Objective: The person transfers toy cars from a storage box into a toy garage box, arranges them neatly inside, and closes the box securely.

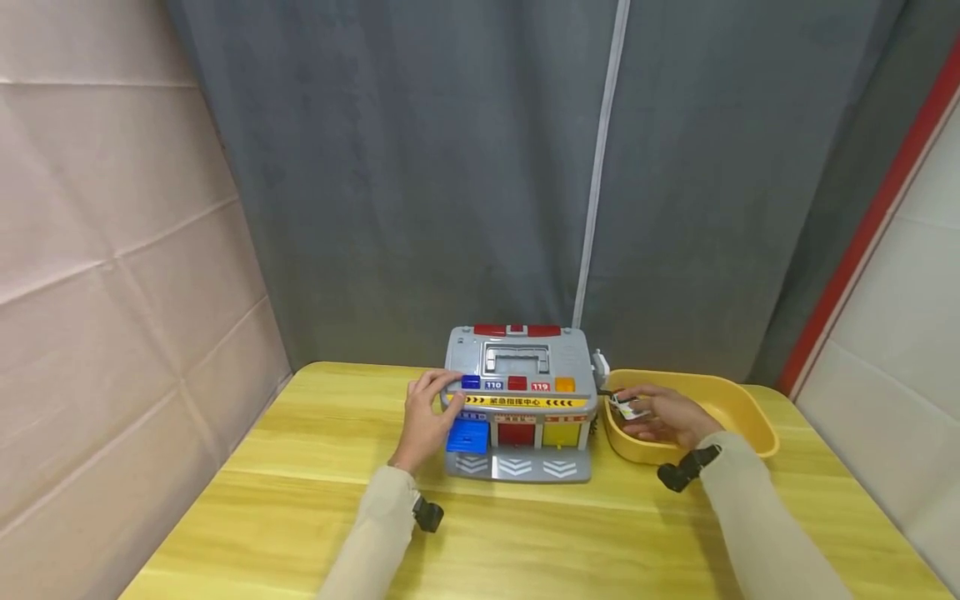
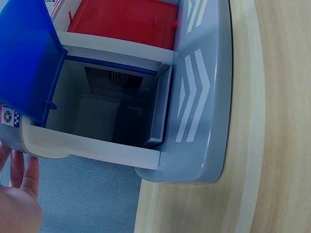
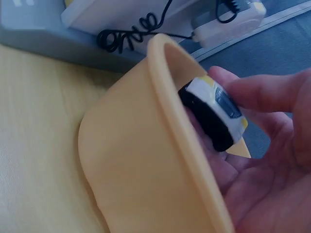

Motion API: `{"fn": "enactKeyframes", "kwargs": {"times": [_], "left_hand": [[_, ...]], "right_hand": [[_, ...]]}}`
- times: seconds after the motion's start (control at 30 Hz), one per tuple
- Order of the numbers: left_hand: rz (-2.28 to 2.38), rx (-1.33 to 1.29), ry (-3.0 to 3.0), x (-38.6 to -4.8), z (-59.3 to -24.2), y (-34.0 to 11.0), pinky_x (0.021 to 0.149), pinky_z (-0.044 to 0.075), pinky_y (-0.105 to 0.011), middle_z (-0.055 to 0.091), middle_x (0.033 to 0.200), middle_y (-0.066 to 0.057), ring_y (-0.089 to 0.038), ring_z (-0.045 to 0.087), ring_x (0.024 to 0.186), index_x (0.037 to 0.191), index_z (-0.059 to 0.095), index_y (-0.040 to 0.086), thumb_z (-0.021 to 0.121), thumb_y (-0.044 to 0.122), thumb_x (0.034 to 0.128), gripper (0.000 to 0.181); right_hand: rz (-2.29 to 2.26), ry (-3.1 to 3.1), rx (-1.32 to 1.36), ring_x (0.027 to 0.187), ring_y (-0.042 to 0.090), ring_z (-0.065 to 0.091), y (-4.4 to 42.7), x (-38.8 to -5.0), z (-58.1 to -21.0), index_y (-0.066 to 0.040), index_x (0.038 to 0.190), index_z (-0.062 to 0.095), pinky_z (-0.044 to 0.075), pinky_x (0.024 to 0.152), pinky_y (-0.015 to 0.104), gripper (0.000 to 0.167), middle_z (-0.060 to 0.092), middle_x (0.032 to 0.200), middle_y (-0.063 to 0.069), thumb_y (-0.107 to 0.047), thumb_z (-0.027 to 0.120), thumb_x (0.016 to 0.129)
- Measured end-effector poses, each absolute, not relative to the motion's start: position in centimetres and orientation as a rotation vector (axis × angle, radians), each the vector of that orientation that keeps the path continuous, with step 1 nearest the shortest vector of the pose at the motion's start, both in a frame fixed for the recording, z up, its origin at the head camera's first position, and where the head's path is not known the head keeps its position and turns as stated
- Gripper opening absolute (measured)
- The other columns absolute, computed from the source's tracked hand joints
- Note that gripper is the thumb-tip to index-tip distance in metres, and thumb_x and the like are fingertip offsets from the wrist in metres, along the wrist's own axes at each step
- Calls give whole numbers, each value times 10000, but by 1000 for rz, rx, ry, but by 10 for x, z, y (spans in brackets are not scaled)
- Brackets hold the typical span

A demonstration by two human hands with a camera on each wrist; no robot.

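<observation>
A grey toy garage (image 1: pixel 517 400) stands on the table, its blue door (image 1: pixel 468 436) swung up. In the left wrist view the bay (image 2: pixel 107 107) behind the blue door (image 2: pixel 29 58) shows a dark inside. My left hand (image 1: pixel 429 417) rests at the garage's left upper corner, a finger close to the blue button (image 1: pixel 470 382); whether it touches the button, I cannot tell. My right hand (image 1: pixel 663 417) holds a small white toy car (image 3: pixel 217 109) with yellow patches and a black underside, over the rim of a yellow basin (image 1: pixel 723 408).
A red door (image 1: pixel 516 434) and a yellow door (image 1: pixel 561 434) are down beside the blue one. On the garage's right side hangs a white handset (image 1: pixel 600 367) with a coiled black cord (image 3: pixel 129 34). A grey curtain (image 1: pixel 420 183) rises behind the table (image 1: pixel 300 483).
</observation>
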State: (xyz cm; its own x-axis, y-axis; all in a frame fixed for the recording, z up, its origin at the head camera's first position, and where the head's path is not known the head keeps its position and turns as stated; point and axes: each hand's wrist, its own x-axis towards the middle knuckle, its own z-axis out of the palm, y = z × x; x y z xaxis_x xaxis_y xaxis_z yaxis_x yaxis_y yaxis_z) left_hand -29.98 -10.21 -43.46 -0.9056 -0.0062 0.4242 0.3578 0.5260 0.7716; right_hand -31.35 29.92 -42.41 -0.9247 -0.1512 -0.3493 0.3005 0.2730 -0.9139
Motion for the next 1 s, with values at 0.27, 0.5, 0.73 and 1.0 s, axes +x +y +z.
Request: {"fn": "enactKeyframes", "kwargs": {"times": [0.27,0.5,0.73,1.0], "left_hand": [[-1334,-291,-2376,-301,-435,-102,964,403,-415,602,1317,-23,-223,425,1159,1240,700,207,677,251,952,293],[-1336,-309,-2371,-303,-435,-99,971,403,-414,604,1309,-22,-223,424,1161,1242,700,203,676,271,951,299],[-1335,-300,-2374,-304,-435,-98,978,409,-419,602,1307,-20,-218,424,1167,1248,697,200,673,262,953,302],[-1339,-277,-2403,-302,-433,-99,966,403,-394,586,1325,-9,-211,415,1164,1264,687,210,655,287,969,307]], "right_hand": [[-1755,2162,57,896,138,729,301,-305,-415,76,1389,456,636,801,260,420,630,1198,113,-159,481,1042],[-1794,2256,53,909,103,733,298,-290,-407,108,1412,441,636,806,243,447,580,1298,206,-127,492,1036],[-1862,2280,49,936,83,734,293,-273,-402,96,1394,479,629,829,221,415,420,1450,324,-116,495,1037],[-1919,2314,-19,923,74,735,287,-249,-402,86,1309,556,617,846,207,347,402,1438,330,-111,522,1026]]}}
